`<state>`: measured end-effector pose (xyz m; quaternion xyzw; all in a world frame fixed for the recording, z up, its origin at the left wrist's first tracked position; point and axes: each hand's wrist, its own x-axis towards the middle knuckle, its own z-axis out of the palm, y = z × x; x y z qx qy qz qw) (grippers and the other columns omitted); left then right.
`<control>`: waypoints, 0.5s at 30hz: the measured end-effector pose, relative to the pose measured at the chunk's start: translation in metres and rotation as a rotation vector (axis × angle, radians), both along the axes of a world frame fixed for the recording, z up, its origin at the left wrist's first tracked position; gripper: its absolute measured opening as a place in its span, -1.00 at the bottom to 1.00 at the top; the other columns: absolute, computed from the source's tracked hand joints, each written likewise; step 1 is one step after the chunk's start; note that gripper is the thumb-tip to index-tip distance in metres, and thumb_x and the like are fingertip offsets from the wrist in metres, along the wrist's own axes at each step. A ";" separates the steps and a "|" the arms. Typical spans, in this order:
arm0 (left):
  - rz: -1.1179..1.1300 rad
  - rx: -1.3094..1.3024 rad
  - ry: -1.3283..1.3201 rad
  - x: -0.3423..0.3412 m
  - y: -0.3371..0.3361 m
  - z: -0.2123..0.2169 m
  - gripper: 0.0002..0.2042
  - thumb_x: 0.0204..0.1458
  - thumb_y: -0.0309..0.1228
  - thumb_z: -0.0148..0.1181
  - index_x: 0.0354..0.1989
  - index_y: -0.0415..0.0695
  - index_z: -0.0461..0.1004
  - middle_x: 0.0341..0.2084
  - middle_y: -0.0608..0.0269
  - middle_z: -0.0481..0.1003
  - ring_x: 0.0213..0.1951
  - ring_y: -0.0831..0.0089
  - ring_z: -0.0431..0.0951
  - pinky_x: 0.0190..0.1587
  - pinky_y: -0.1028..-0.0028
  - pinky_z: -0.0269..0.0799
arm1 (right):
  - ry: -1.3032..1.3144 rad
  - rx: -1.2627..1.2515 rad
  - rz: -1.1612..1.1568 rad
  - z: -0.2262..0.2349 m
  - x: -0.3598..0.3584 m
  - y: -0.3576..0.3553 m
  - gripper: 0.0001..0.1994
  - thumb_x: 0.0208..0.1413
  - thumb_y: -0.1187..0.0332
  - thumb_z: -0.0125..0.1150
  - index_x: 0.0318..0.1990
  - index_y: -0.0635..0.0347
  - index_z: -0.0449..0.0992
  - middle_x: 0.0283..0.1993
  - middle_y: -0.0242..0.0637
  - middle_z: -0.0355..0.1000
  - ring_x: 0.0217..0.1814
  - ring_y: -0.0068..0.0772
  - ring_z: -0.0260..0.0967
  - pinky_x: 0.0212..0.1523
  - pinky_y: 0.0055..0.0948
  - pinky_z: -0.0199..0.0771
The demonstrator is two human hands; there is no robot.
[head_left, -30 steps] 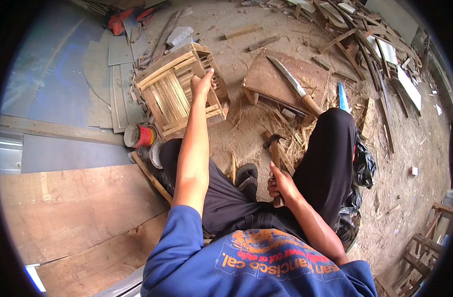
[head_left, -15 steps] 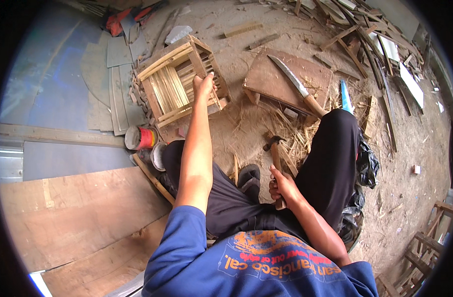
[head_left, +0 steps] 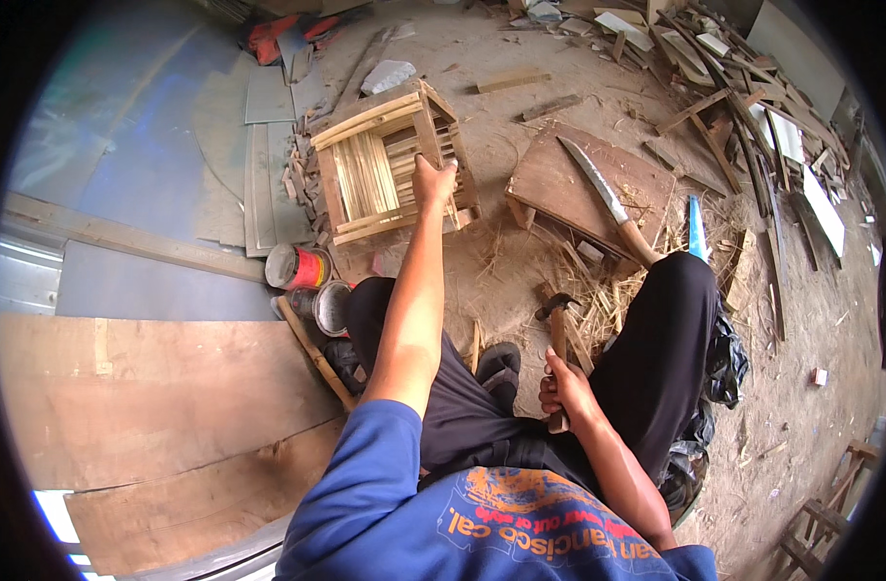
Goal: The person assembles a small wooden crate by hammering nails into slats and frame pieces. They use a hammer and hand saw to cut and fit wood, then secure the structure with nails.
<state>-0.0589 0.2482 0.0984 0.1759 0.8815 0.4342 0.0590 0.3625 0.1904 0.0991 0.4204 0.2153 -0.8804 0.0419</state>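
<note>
My left hand point(head_left: 431, 182) is stretched forward and grips the corner post of a small slatted wooden crate point(head_left: 385, 172) that stands tilted on the sandy ground. My right hand point(head_left: 564, 387) rests between my knees, closed around the wooden handle of a claw hammer point(head_left: 557, 324) whose head points away from me. I sit low, in dark trousers and a blue sleeve.
A long knife point(head_left: 608, 201) lies on a brown board point(head_left: 583, 184) ahead to the right. A blue-handled tool point(head_left: 697, 230) lies beside my right knee. Two small tins point(head_left: 312, 286) stand left of my left knee. Plywood sheets point(head_left: 152, 397) lie left. Wood scraps point(head_left: 743, 107) litter the far right.
My left hand has turned and shifted the crate a little on the ground while holding its post. The right hand with the hammer has stayed put.
</note>
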 end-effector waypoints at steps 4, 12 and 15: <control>-0.007 0.001 0.064 0.000 -0.015 -0.012 -0.56 -0.01 -0.32 0.36 -0.07 -0.32 0.35 -0.43 -0.04 0.60 -0.54 0.27 0.65 -0.45 0.30 0.53 | 0.005 -0.007 0.014 0.004 0.000 0.000 -0.62 0.29 -0.02 0.12 -0.21 0.05 0.17 -0.55 -0.56 0.02 -0.63 -0.70 -0.04 -0.63 -0.58 -0.02; -0.052 0.146 0.001 0.027 -0.042 -0.011 -0.57 -0.04 -0.24 0.43 -0.18 -0.30 0.39 -0.51 0.04 0.58 -0.59 0.30 0.61 -0.54 0.33 0.50 | 0.028 -0.002 0.042 0.004 0.000 -0.002 -0.60 0.28 -0.03 0.13 -0.21 0.06 0.17 -0.54 -0.55 0.03 -0.64 -0.70 -0.05 -0.64 -0.60 -0.04; -0.078 0.189 0.003 0.031 -0.051 -0.019 -0.49 -0.06 -0.24 0.46 -0.10 -0.33 0.36 -0.44 -0.02 0.59 -0.57 0.28 0.62 -0.51 0.34 0.54 | 0.034 -0.013 0.058 0.011 -0.002 -0.005 -0.63 0.28 -0.02 0.13 -0.24 0.05 0.19 -0.55 -0.56 0.03 -0.65 -0.72 -0.06 -0.65 -0.60 -0.06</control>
